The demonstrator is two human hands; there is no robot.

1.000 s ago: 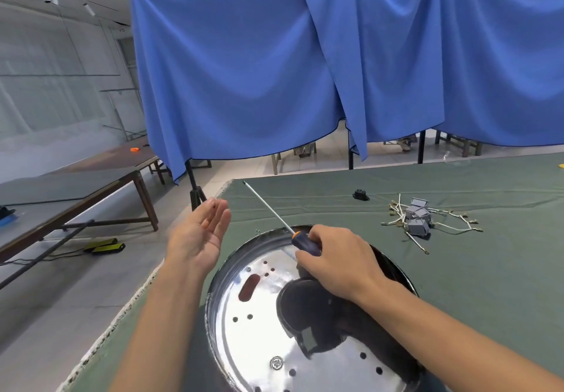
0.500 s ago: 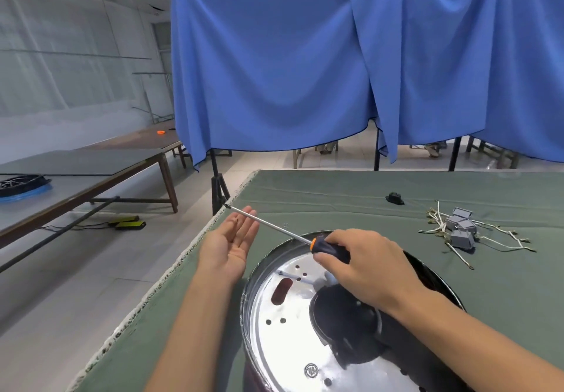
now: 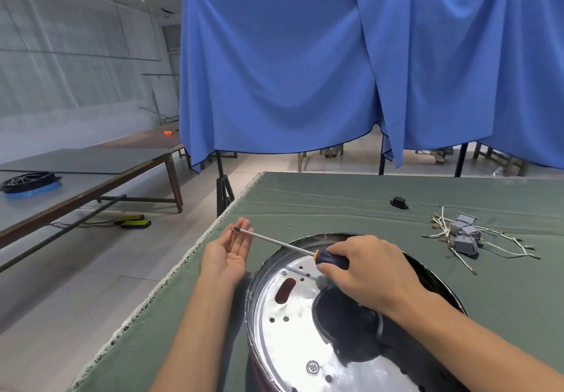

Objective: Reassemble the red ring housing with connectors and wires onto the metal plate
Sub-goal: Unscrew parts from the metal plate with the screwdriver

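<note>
From my remote seat I see the right hand (image 3: 363, 272) wrapped around the dark handle of a screwdriver (image 3: 331, 259), its long steel shaft reaching left and slightly away over the rim of the metal plate (image 3: 287, 330). The tip of the shaft lies over the fingers of the left hand (image 3: 229, 251), which is held palm up with the fingers straight and relaxed, grasping nothing; I cannot tell whether the tip actually touches the fingers, though a small dark speck sits right at the tip.

The round, shiny plate, pierced with small holes and one oval slot showing red through it, rests on the green cloth (image 3: 335, 202) of the table, directly below the right forearm. No more of any red ring housing than that is visible to me.

The grey connectors (image 3: 465, 234) lie in a loose cluster with pale wires (image 3: 500, 243) on the cloth to the right, well apart from the plate. A small black part (image 3: 399, 202) sits farther back on the cloth. Two tiny screws (image 3: 290, 226) lie just beyond the plate's far rim.

A blue curtain (image 3: 335, 71) hangs behind the table.
</note>
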